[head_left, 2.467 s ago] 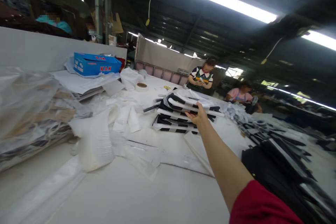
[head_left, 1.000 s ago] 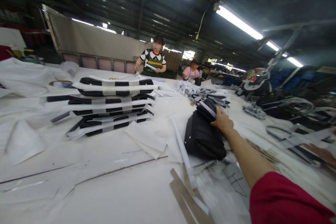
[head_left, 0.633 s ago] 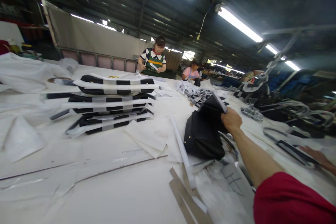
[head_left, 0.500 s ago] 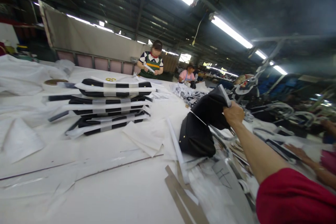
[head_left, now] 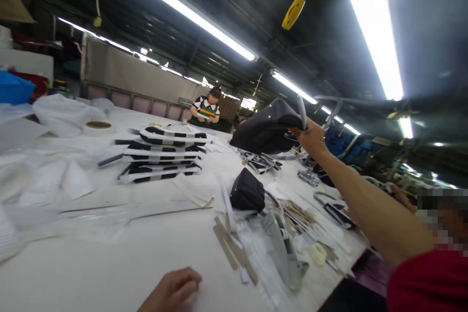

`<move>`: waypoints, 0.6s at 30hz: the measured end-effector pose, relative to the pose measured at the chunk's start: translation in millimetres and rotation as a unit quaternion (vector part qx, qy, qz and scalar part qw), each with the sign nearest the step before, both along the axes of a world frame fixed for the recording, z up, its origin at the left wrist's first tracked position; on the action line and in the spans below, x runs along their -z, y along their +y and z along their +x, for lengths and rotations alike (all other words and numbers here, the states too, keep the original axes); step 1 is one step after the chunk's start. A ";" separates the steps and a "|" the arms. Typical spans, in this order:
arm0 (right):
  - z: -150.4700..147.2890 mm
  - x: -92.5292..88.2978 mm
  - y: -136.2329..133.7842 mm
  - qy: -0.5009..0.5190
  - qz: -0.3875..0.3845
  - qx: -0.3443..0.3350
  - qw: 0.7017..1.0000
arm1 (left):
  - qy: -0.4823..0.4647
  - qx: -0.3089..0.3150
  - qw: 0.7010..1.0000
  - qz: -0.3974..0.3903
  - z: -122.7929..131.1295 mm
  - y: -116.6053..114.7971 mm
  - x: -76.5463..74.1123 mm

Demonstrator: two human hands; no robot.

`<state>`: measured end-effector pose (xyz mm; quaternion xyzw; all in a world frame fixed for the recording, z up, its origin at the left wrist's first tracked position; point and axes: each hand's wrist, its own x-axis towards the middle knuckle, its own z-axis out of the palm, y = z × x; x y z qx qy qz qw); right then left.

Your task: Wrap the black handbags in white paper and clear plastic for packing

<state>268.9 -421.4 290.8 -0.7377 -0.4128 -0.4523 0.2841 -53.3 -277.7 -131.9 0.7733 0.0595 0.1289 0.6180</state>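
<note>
My right hand [head_left: 310, 137] is stretched far out over the table, gripping a black handbag [head_left: 265, 126] at its grey wrapped strap end. The bag hangs tilted in the air, small gold studs showing on its side. Below it, another black bag [head_left: 246, 191] with a grey-wrapped handle sits on the white table [head_left: 120, 273]. Low in the view, close to me, my left hand [head_left: 174, 288] rests above the tabletop with its fingers curled in and nothing visible in them.
Flat black bags with white wrapping bands [head_left: 166, 156] are stacked at centre left. Brown card strips [head_left: 234, 248] and a grey wrapped piece [head_left: 280, 243] lie on the right. A tape roll [head_left: 98, 126] and white sheets [head_left: 54, 175] are leftward. One person [head_left: 206, 106] works across the table; another is at right.
My right hand has lifted the black handbag up and away from the table, uncovering the second black bag. My left hand has come into view at the bottom. The view has turned.
</note>
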 end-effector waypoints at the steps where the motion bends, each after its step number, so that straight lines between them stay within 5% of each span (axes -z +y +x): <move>1: -17.5 3.7 1.1 0.005 0.004 -0.031 0.999 | 0.013 -0.012 0.997 -0.077 -1.4 1.7 -2.8; 5: -78.5 43.1 16.4 0.063 0.004 -0.163 0.985 | 0.021 -0.067 0.926 -0.370 -28.4 5.6 -24.7; 8: -121.4 87.4 29.3 0.111 -0.047 -0.242 0.963 | -0.054 -0.041 0.872 -0.484 -62.3 9.8 -48.3; 11: -166.3 127.3 29.2 0.092 -0.139 -0.343 0.925 | -0.114 -0.077 0.826 -0.547 -97.7 16.3 -65.1; 14: -199.0 156.2 14.9 0.023 -0.236 -0.443 0.865 | -0.123 -0.185 0.789 -0.573 -132.2 19.6 -68.6; 18: -200.9 196.1 -8.4 -0.061 -0.290 -0.476 0.828 | -0.159 -0.304 0.761 -0.551 -178.8 6.9 -62.6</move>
